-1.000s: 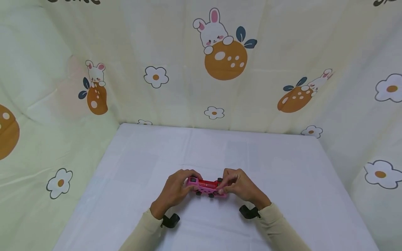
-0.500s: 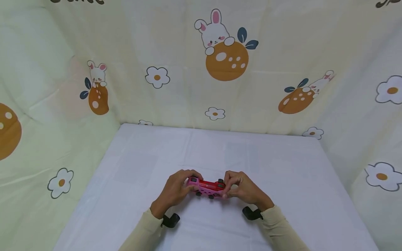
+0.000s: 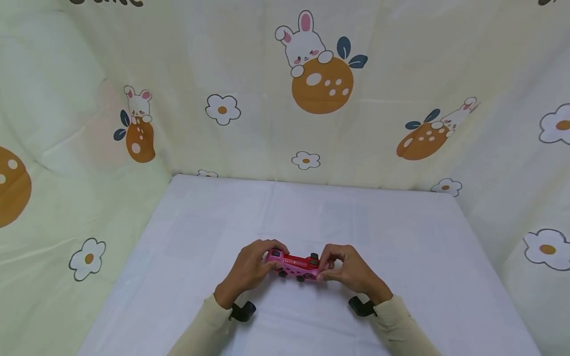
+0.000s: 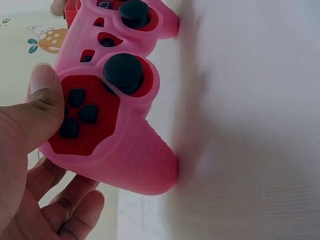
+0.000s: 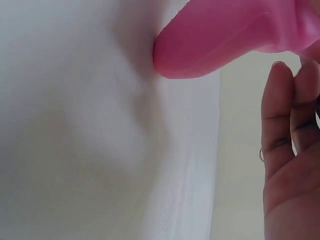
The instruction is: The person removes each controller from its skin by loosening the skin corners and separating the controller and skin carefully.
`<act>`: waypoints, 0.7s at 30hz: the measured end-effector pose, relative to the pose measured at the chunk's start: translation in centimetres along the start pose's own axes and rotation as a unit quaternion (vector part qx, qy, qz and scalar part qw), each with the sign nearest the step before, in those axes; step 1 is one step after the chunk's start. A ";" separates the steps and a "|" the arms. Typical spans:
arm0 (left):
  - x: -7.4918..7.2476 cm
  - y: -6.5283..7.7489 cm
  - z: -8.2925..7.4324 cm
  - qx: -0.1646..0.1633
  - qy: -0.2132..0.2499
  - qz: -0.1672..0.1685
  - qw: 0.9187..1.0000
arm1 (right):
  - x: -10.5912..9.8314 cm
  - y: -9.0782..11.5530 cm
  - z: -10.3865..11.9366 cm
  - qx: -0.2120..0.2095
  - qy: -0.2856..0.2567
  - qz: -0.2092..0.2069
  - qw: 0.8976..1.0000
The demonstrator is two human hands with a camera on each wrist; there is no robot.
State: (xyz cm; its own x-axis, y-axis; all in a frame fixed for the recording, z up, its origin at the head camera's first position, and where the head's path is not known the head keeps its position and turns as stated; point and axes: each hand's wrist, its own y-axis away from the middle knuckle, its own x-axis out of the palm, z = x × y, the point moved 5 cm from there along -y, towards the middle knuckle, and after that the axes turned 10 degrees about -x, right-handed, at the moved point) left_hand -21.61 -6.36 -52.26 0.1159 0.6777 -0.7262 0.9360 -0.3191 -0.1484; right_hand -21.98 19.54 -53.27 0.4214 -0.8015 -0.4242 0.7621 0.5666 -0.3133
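Observation:
A red game controller [image 3: 296, 261] with dark sticks and buttons wears a pink silicone cover [image 4: 137, 160]. Its grips point down at the table in the left wrist view. My left hand [image 3: 250, 269] holds the left end, thumb beside the directional buttons and fingers behind. At the other end, my right hand [image 3: 352, 267] pinches the cover's edge between thumb and fingers. Red body shows along the controller's upper edge in the head view, outside the cover. In the right wrist view a pink grip [image 5: 215, 40] hangs beside two extended fingers; the pinch itself is out of frame.
A white cloth covers the table [image 3: 213, 212]. Behind it and at the sides hangs a cream curtain [image 3: 249, 143] printed with rabbits and flowers. Black wrist cameras [image 3: 243, 312] sit below both hands.
My right hand has shifted slightly right along the controller, from over its right part to the cover's right end. The left hand keeps its hold almost in place.

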 end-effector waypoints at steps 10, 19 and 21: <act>0.1 0.0 0.2 -0.005 0.003 0.007 1.000 | -0.1 -0.1 0.6 0.004 0.026 0.005 1.000; 0.1 0.1 0.1 -0.009 0.006 0.007 1.000 | -0.3 -0.2 0.5 -0.024 0.010 0.034 0.999; 0.1 0.1 0.1 -0.010 0.005 0.009 1.000 | -0.3 -0.1 0.3 -0.018 0.003 0.027 0.999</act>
State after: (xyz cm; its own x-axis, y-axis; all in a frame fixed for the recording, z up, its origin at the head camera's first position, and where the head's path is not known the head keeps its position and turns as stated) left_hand -21.55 -6.35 -52.43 0.1354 0.6787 -0.7219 0.9404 -0.3173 -0.1220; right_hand -22.07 19.62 -52.87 0.4583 -0.7691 -0.4455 0.7206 0.6149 -0.3204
